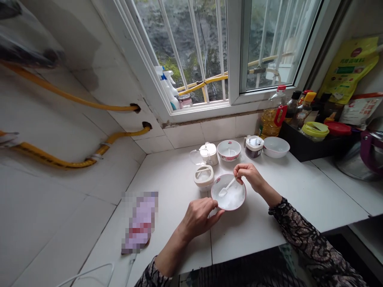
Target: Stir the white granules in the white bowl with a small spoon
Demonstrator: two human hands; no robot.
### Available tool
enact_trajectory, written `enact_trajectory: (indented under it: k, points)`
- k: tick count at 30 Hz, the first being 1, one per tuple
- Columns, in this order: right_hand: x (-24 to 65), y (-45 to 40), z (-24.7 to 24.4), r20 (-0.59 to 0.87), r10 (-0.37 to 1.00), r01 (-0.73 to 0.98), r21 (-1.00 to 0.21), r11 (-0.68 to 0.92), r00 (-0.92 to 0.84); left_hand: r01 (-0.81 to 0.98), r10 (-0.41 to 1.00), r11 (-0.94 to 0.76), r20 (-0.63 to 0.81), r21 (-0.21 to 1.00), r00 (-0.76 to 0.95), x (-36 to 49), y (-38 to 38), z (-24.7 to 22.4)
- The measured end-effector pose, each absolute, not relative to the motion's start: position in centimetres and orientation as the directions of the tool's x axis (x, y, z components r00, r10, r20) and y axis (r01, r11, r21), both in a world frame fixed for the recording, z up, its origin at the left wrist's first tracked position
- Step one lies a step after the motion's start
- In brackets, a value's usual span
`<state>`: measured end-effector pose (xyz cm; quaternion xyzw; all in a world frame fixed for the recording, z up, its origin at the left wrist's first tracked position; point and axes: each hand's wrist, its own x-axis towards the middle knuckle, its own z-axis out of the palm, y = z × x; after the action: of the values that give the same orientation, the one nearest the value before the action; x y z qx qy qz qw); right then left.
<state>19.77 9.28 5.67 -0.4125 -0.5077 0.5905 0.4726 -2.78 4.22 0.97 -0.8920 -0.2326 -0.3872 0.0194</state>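
A white bowl (237, 204) with a pink rim stands near the middle of the counter, with white powder or grains inside. My right hand (249, 175) is closed on the handle of a small white spoon (224, 192), its scoop end low over the bowl. At the bowl's near left rim, my left hand (199, 215) grips the edge with thumb and fingers. Just left of the bowl sits a small seasoning jar (204, 184) with white contents. Behind it is another white jar (208, 153) with its clear lid swung aside.
Along the back stand a flowered bowl (229, 151), a dark-filled jar (254, 148) and a plain bowl (277, 148). An oil bottle (271, 115) and a black rack (308, 141) of condiments are at the right. A blurred purple item (142, 223) lies left.
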Motion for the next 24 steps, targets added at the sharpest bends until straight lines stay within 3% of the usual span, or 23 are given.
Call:
enact_trajectory:
  k: [5,8,10,12,14,16,18,21,24]
  points:
    - [19.3,9.6,5.5,0.035,0.989,-0.177,-0.984,0.009,-0.142,0.444,0.396,-0.887,0.704,0.127,0.590,-2.7,4.2,0.8]
    - [18.5,9.5,5.5,0.158,0.983,-0.148,-0.979,0.144,-0.093,0.444,0.398,-0.887,0.704,0.129,0.589,-2.7,4.2,0.8]
    - [17.9,9.2,5.4,0.300,0.952,-0.035,-0.954,0.298,-0.064,0.448,0.398,-0.885,0.705,0.127,0.587,-2.7,4.2,0.8]
    - [17.4,8.8,5.2,0.488,0.868,0.179,-0.849,0.497,-0.093,0.452,0.400,-0.883,0.703,0.125,0.588,-2.7,4.3,0.8]
    - [17.1,8.5,5.1,0.651,0.728,0.375,-0.634,0.676,-0.212,0.453,0.402,-0.883,0.701,0.125,0.589,-2.7,4.3,0.8]
    - [16.9,8.3,5.0,0.731,0.595,0.448,-0.432,0.783,-0.335,0.455,0.404,-0.882,0.701,0.126,0.588,-2.7,4.3,0.8]
    - [17.1,8.1,5.2,0.766,0.534,0.445,-0.363,0.819,-0.358,0.457,0.404,-0.881,0.702,0.125,0.587,-2.7,4.3,0.8]
    - [17.9,7.9,5.7,0.761,0.603,0.415,-0.481,0.773,-0.240,0.455,0.400,-0.882,0.705,0.123,0.585,-2.7,4.3,0.8]
    - [19.2,8.1,6.0,0.663,0.734,0.387,-0.644,0.660,-0.146,0.448,0.397,-0.885,0.707,0.127,0.585,-2.7,4.2,0.9]
